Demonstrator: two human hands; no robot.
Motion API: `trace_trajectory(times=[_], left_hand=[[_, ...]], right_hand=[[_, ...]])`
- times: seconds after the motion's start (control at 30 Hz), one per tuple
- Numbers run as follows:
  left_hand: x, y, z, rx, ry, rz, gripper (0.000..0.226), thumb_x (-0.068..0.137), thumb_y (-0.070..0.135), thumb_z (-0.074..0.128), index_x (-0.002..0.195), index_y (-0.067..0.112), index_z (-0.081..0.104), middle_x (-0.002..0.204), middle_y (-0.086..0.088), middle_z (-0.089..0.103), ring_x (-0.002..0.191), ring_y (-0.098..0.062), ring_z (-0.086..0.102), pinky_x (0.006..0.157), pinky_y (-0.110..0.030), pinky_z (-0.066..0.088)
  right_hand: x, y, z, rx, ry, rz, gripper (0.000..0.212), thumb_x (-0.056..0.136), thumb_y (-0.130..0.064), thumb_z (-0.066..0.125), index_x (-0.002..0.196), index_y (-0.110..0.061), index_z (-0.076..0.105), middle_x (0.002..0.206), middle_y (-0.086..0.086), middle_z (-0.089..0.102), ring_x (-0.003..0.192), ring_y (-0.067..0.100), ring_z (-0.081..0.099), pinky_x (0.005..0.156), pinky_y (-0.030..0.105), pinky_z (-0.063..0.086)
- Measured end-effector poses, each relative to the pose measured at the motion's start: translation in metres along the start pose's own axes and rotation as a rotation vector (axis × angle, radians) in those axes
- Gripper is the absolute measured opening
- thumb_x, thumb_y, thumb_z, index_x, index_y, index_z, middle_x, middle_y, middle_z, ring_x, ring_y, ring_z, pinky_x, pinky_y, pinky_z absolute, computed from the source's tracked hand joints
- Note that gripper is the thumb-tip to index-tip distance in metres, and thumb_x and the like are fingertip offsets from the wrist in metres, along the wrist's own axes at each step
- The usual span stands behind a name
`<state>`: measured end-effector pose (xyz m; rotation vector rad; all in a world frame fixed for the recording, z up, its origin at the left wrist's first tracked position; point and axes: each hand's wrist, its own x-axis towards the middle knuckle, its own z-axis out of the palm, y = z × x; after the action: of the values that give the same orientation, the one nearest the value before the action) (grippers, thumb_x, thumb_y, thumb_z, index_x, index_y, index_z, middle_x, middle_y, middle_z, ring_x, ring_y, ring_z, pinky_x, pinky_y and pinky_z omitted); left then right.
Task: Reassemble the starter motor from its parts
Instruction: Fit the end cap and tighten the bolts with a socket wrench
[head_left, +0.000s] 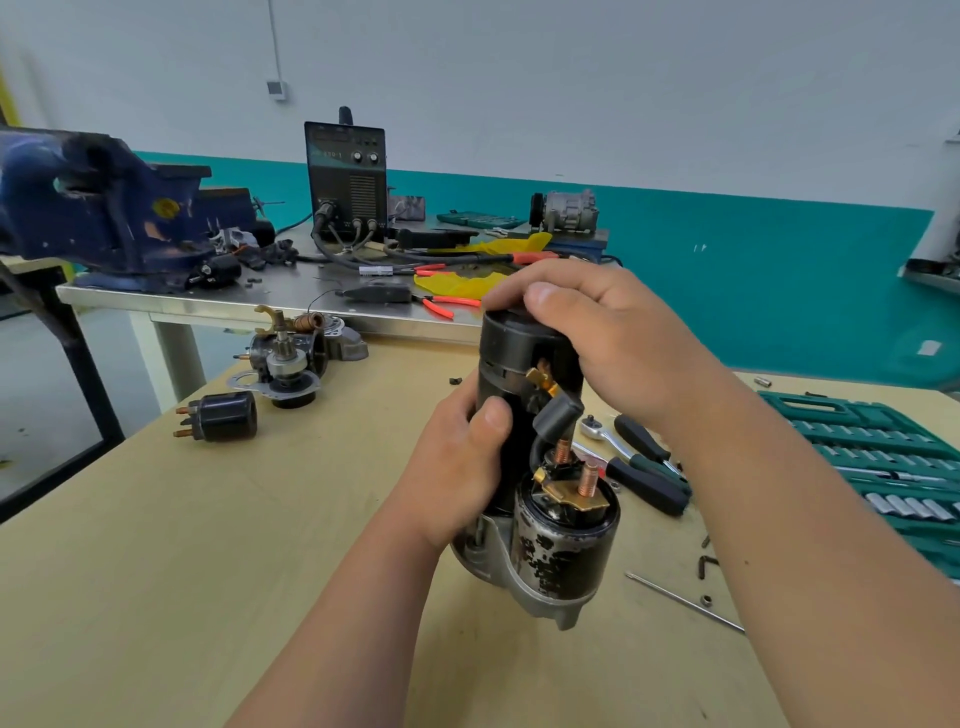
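Observation:
A black starter motor (519, 364) stands upright on the wooden table (156, 571), its grey nose housing at the bottom. A worn solenoid (563, 545) with copper studs sits on its near side. My left hand (457, 467) grips the motor's black body from the left. My right hand (592, 338) curls over the black end cap on top, thumb on its front edge. To the left lie a second black solenoid (223, 417) and a pile of loose starter parts (296, 353).
A green socket set case (883, 457) lies open at the right. Black-handled screwdrivers (649, 467), a ratchet (597, 428) and a long thin rod (685, 603) lie beside the motor. A steel bench behind carries a blue vise (104, 208), a welder (347, 182) and red pliers (441, 304).

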<state>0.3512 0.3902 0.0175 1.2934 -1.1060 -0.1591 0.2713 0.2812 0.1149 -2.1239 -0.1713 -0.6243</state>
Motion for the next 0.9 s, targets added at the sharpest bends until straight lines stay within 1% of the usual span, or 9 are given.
trace_trajectory(times=[0.07, 0.17, 0.3, 0.37, 0.5, 0.6, 0.67, 0.8, 0.9], left_hand=[[-0.001, 0.000, 0.001, -0.018, -0.012, 0.023, 0.097, 0.067, 0.090, 0.041, 0.109, 0.003, 0.057, 0.089, 0.004, 0.065, 0.082, -0.008, 0.060, 0.072, -0.028, 0.048], [-0.003, 0.001, 0.002, -0.037, 0.003, 0.066, 0.092, 0.068, 0.088, 0.042, 0.106, 0.006, 0.057, 0.088, 0.006, 0.064, 0.081, -0.008, 0.059, 0.071, -0.026, 0.046], [-0.013, 0.000, 0.009, -0.125, 0.087, 0.092, 0.081, 0.064, 0.079, 0.062, 0.106, 0.010, 0.058, 0.090, 0.005, 0.067, 0.082, -0.010, 0.062, 0.071, -0.024, 0.049], [-0.022, -0.005, 0.017, -0.130, 0.181, 0.122, 0.076, 0.060, 0.071, 0.073, 0.109, 0.015, 0.058, 0.093, 0.000, 0.069, 0.085, -0.014, 0.065, 0.073, -0.028, 0.052], [-0.029, -0.014, 0.031, -0.127, 0.271, 0.156, 0.073, 0.051, 0.067, 0.083, 0.112, 0.036, 0.058, 0.104, -0.010, 0.067, 0.095, -0.032, 0.066, 0.079, -0.050, 0.054], [-0.028, -0.020, 0.033, -0.050, 0.296, 0.154, 0.073, 0.049, 0.070, 0.081, 0.110, 0.037, 0.057, 0.105, -0.006, 0.065, 0.096, -0.029, 0.065, 0.080, -0.053, 0.053], [-0.029, -0.026, 0.034, -0.025, 0.282, 0.145, 0.072, 0.049, 0.066, 0.084, 0.109, 0.037, 0.056, 0.104, -0.009, 0.063, 0.095, -0.030, 0.064, 0.078, -0.058, 0.051], [-0.032, -0.031, 0.040, 0.039, 0.287, 0.113, 0.064, 0.054, 0.058, 0.084, 0.109, 0.044, 0.054, 0.107, -0.004, 0.062, 0.095, -0.026, 0.064, 0.076, -0.057, 0.053], [-0.032, -0.031, 0.041, 0.042, 0.262, 0.118, 0.064, 0.056, 0.058, 0.084, 0.111, 0.043, 0.055, 0.108, -0.007, 0.062, 0.098, -0.031, 0.063, 0.077, -0.060, 0.052]], right_hand=[[0.001, -0.004, -0.002, -0.079, -0.055, 0.007, 0.031, 0.089, -0.033, 0.041, 0.085, -0.038, 0.072, 0.083, -0.022, 0.068, 0.083, -0.004, 0.063, 0.070, 0.011, 0.047], [-0.004, -0.003, -0.003, -0.067, -0.056, -0.032, 0.029, 0.091, -0.031, 0.040, 0.093, -0.036, 0.069, 0.087, -0.017, 0.068, 0.085, 0.000, 0.063, 0.072, 0.012, 0.047], [-0.016, 0.005, 0.002, 0.352, -0.057, -0.028, 0.025, 0.088, -0.017, 0.046, 0.108, -0.019, 0.060, 0.105, -0.007, 0.069, 0.099, 0.011, 0.064, 0.083, 0.024, 0.051], [-0.024, 0.007, 0.007, 0.419, -0.079, -0.007, 0.025, 0.087, -0.016, 0.047, 0.109, -0.016, 0.060, 0.109, -0.002, 0.068, 0.099, 0.013, 0.064, 0.081, 0.024, 0.050], [-0.041, 0.009, 0.009, 0.264, -0.050, 0.054, 0.025, 0.088, -0.024, 0.046, 0.092, -0.027, 0.070, 0.098, -0.007, 0.070, 0.092, 0.009, 0.064, 0.077, 0.020, 0.050], [-0.054, 0.012, 0.005, 0.143, 0.056, 0.020, 0.026, 0.089, -0.026, 0.047, 0.088, -0.036, 0.071, 0.098, -0.017, 0.069, 0.096, 0.002, 0.063, 0.078, 0.013, 0.046], [-0.065, 0.014, 0.004, -0.001, 0.055, -0.042, 0.019, 0.085, -0.034, 0.054, 0.096, -0.044, 0.065, 0.106, -0.023, 0.062, 0.107, 0.002, 0.058, 0.082, 0.010, 0.043], [-0.086, 0.023, 0.003, -0.243, 0.025, -0.079, 0.057, 0.061, -0.057, 0.069, 0.114, -0.055, 0.047, 0.117, -0.030, 0.045, 0.116, 0.001, 0.048, 0.086, 0.008, 0.041], [-0.095, 0.026, -0.001, -0.291, 0.112, -0.120, 0.062, 0.058, -0.057, 0.072, 0.114, -0.053, 0.047, 0.117, -0.029, 0.048, 0.113, -0.002, 0.050, 0.085, 0.006, 0.040]])
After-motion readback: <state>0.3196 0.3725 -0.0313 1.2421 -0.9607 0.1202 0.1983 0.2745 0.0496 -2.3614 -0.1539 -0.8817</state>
